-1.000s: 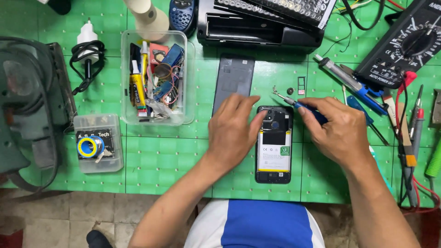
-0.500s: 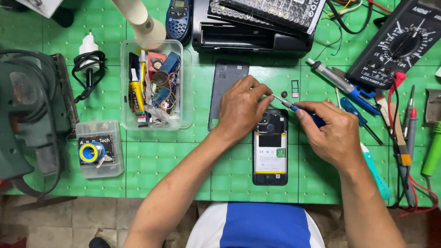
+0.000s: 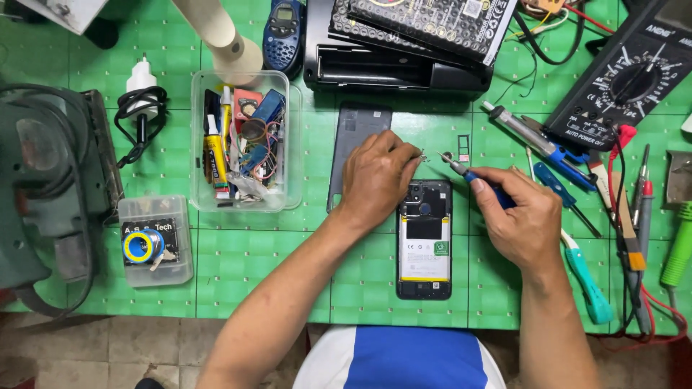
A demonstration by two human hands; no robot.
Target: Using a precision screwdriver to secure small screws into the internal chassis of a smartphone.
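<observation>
One camera only, worn on the person's head, looks almost straight down on the green desk [image 3: 274, 266] from close above. Both forearms rise from the bottom edge; the fingers [image 3: 404, 155] sit near frame centre.

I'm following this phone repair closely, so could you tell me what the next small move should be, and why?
Probably set down the tiny part pinched at the left hand fingertips onto the green mat, beside the card tray. The right hand holds the blue screwdriver with its tip lifted above the opened phone, pointing at those fingertips, as if a screw just came off.
</observation>
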